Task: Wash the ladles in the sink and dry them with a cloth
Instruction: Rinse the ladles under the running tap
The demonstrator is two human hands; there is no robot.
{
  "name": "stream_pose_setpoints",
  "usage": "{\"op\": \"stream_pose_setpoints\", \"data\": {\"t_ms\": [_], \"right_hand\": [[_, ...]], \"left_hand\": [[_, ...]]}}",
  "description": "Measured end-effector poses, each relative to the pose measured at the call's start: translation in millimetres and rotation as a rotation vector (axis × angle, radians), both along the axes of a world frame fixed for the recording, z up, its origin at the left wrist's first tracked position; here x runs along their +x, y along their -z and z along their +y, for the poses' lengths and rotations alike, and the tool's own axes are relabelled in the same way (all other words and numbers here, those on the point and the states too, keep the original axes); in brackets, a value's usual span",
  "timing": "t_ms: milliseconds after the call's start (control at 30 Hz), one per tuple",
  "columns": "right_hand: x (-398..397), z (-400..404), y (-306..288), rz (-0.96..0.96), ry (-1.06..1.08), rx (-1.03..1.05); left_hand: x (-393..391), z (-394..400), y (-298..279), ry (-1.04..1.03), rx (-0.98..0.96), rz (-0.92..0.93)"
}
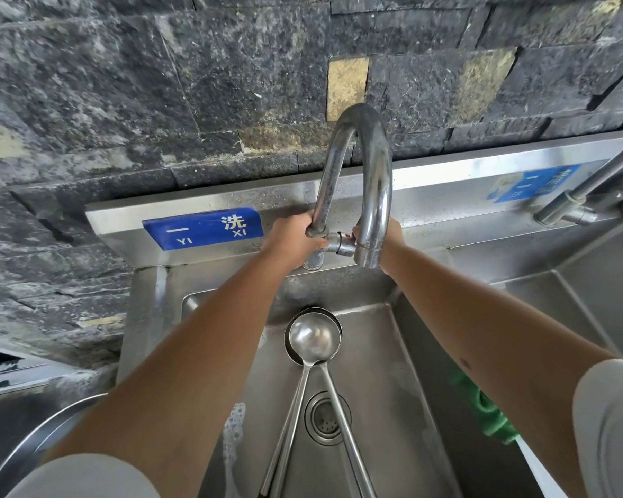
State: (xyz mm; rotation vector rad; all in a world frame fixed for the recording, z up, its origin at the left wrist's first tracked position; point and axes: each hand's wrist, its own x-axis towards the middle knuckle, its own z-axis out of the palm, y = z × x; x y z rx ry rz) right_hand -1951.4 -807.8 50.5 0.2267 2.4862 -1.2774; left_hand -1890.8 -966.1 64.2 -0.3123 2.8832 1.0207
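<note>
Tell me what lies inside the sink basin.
Inside the sink: two stacked ladles, handles running toward the camera, a drain strainer and some foam. The arms hide part of its floor.

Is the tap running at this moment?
Off: no stream falls from the spout onto the ladles, though both hands, left hand and right hand, hold the faucet's base.

A blue rectangular sign [203,228] on the far steel backsplash of the sink [123,224], left of the tap, reads "一 洗" in white, with "YI XI" beneath; a second blue sign [533,183] further right on the same backsplash is too blurred to read.
</note>
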Motion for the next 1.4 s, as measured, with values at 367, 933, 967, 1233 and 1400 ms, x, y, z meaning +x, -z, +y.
{"op": "stream_pose_setpoints", "data": {"t_ms": [367,933,967,1233,1400], "right_hand": [[9.0,2.7,-3.2,0.025,-0.042,-0.011],[151.2,34.7,65.5,-0.183,-0.247,0.142],[163.1,38.2,72.8,-0.216,-0.244,0.142],[244.9,48.0,117.8,-0.384,-0.298,0.237],[280.5,23.9,130.5,-0.286,-0.383,0.262]], "left_hand": [[-1.5,-3.8,4.9,0.018,0.021,-0.003],[119.1,13.1,69.6,-0.137,0.536,-0.331],[133.3,16.6,72.4,-0.139,0.537,-0.362],[224.7,39.2,114.9,-0.196,0.581,-0.54],[254.9,41.3,148.7,-0.271,0.575,-0.556]]}}
